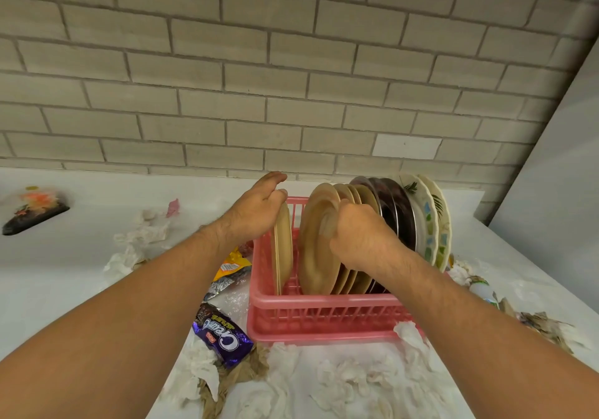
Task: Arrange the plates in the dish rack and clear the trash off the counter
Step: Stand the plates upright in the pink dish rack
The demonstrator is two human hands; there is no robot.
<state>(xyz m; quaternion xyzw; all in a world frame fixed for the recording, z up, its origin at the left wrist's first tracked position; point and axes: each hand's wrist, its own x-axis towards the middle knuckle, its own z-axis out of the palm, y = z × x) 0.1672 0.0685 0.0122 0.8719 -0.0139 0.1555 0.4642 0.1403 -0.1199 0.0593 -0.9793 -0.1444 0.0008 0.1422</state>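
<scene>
A pink dish rack (324, 308) sits on the white counter (64, 272), close to the brick wall (291, 78). Its long side runs from left to right. The plates stand on their edges in a row along that long side, with their flat faces looking left and right.

The left hand (256, 211) holds the top rim of 1 tan plate (283, 250) at the left end of the rack. This plate stands almost straight up, and its thin edge points at the camera.

There is a gap, and then comes a bunch of tan plates. The right hand (359, 234) has its fingers curled over the top rim of the big tan plate (316, 256) at the front of that bunch. This plate's round face points left, and its top leans a little to the right. The thumb is blurry.

Behind the bunch stand some dark plates (398, 211). After them come 2 white plates (428, 224) with leaf pictures, at the right end.

Trash lies all around the rack. Crumpled tissues (356, 383) cover the counter in front of it. A purple wrapper (223, 337) lies by the rack's near left corner. Behind it are a silver wrapper (223, 284) and a yellow wrapper (231, 264). A black tray (32, 214) sits far off to the left.
</scene>
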